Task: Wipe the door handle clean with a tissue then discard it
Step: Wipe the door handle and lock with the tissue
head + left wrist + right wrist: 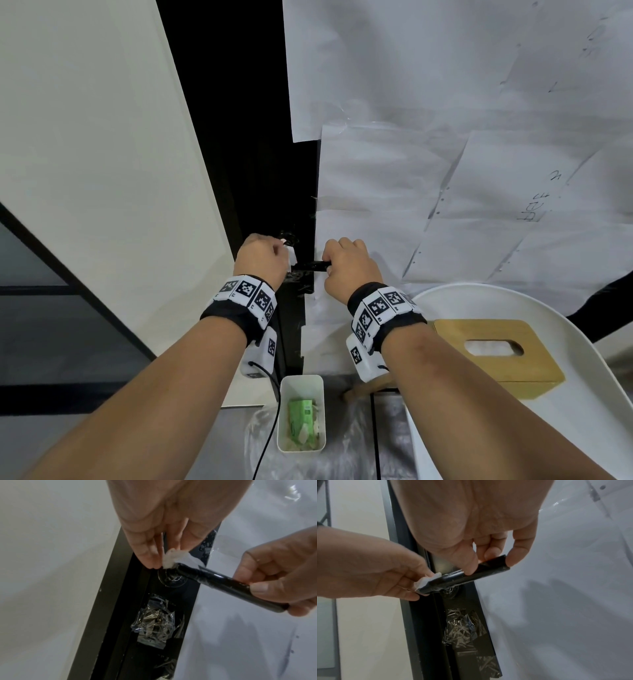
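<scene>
Two hands met on one black door handle (221, 582), whose long axis ran from its pivot at centre frame down toward the lower right in the left wrist view. The left hand (154, 524) pinched a wadded white tissue (173, 558) against the pivot end, its grip closed on the wad. The right hand (476, 534) gripped the free end, fingers curled around it. By my judgement the unwiped length lay to the right of the tissue, toward the right hand, so the wipe would travel along that axis. A white bin (318, 387) stood at lower centre of the head view, directly below both hands.
</scene>
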`<action>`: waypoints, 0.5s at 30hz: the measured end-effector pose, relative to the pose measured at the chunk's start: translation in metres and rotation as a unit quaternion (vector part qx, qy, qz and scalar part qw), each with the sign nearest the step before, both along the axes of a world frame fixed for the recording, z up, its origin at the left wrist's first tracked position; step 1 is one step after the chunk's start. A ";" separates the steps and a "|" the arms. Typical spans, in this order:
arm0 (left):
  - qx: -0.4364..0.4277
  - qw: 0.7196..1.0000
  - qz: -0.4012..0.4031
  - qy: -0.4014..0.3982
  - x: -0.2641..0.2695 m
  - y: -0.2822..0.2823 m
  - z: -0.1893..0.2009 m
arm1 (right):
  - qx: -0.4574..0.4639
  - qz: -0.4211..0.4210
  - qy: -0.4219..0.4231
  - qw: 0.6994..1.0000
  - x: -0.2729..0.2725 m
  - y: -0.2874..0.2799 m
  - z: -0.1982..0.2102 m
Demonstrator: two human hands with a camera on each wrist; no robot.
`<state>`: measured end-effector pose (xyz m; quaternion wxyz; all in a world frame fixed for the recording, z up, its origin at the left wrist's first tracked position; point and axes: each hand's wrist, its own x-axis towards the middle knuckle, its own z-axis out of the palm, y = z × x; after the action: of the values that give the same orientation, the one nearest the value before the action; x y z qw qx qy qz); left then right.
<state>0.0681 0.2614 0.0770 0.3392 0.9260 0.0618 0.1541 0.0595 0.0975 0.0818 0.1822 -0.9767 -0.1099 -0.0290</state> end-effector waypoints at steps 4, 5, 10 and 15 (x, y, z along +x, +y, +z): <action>0.052 0.998 0.005 0.030 0.001 -0.004 0.006 | 0.002 0.000 0.001 1.000 0.001 0.000 0.000; 0.044 0.999 0.011 0.030 0.001 -0.003 0.009 | 0.001 0.001 0.002 1.000 0.001 0.000 0.000; -0.008 0.998 0.056 -0.037 0.011 -0.004 0.015 | 0.001 0.003 0.004 1.000 0.002 -0.001 0.000; 0.046 0.998 0.041 0.017 0.014 -0.010 0.007 | 0.002 0.005 0.004 1.000 0.003 -0.002 -0.002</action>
<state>0.0822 0.2510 0.0841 0.2885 0.9398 0.0982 0.1546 0.0630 0.0958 0.0802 0.1852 -0.9757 -0.1144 -0.0242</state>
